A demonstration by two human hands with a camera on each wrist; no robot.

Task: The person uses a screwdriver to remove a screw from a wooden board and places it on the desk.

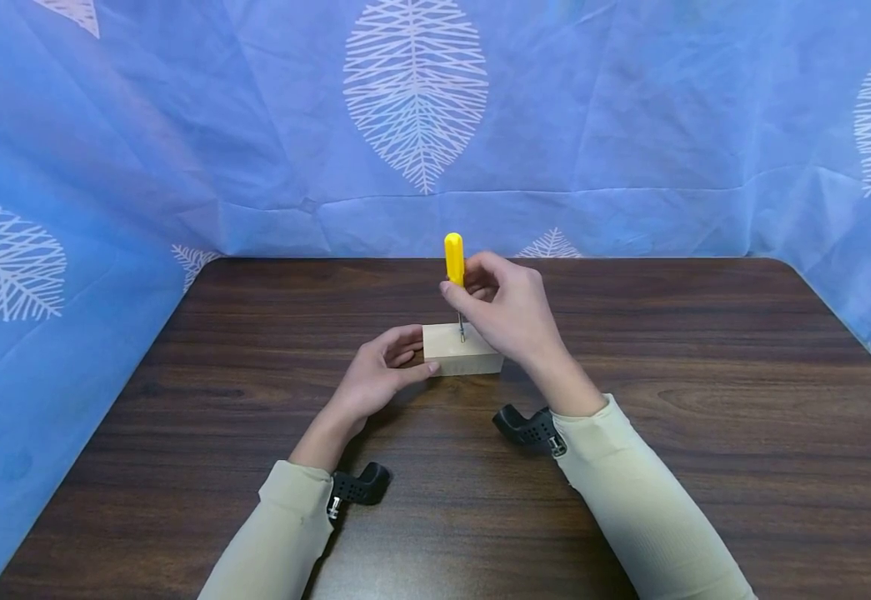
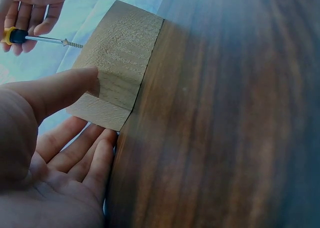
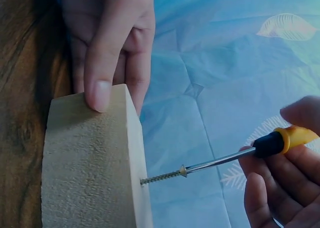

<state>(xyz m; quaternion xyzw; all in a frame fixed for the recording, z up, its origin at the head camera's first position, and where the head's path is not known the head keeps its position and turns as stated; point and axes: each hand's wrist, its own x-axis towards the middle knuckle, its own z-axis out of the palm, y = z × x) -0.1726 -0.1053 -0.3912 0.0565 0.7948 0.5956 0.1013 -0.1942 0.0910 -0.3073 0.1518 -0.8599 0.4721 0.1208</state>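
Yellow-handled screwdriver (image 1: 453, 257): right hand (image 1: 516, 307) is gripping it, ideally coaxial with screw (image 3: 162, 177) below fingers; left hand (image 1: 377, 373) is pinching wooden block (image 1: 456, 353).

Blue cloth backdrop (image 1: 277, 108), white leaf prints (image 1: 416, 92), dark wood-grain table (image 1: 705, 358)

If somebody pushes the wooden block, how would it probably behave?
The wooden block is probably stiff, since it looks solid. Lying flat on the tabletop, it would likely slide rather than roll. Its long, low shape should resist tipping, though the upright screw might give leverage.
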